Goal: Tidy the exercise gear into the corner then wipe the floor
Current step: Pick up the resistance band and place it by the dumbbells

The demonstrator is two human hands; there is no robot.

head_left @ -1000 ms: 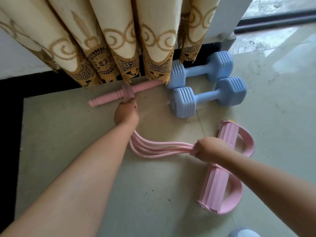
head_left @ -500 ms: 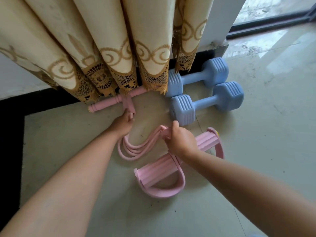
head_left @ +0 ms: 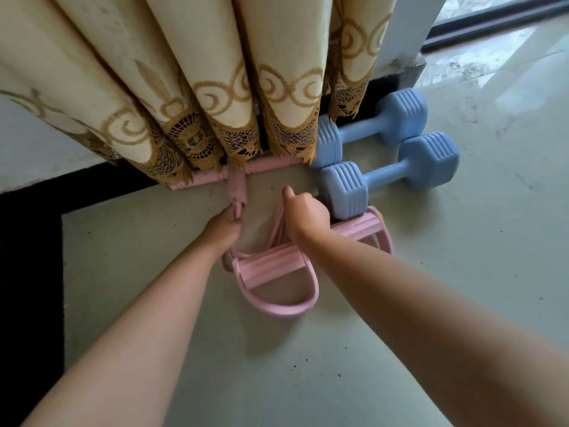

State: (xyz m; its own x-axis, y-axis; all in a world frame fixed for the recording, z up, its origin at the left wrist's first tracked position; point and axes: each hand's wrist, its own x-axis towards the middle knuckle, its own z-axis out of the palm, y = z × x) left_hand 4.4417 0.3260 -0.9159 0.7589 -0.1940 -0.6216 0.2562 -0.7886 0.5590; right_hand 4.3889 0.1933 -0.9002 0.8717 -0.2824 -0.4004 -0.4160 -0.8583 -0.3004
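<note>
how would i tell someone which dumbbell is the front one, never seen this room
Find the cream curtain hanging to the floor; two blue dumbbells lie side by side at its right end. The back dumbbell has one head tucked under the curtain hem. The front dumbbell lies clear of the hem, its left head touching the right hand and the pink pedal.

Pale tiled floor [head_left: 369,349] carrying two blue dumbbells [head_left: 389,177] side by side at far right, with a pink pedal resistance band [head_left: 277,266] just nearer.
</note>
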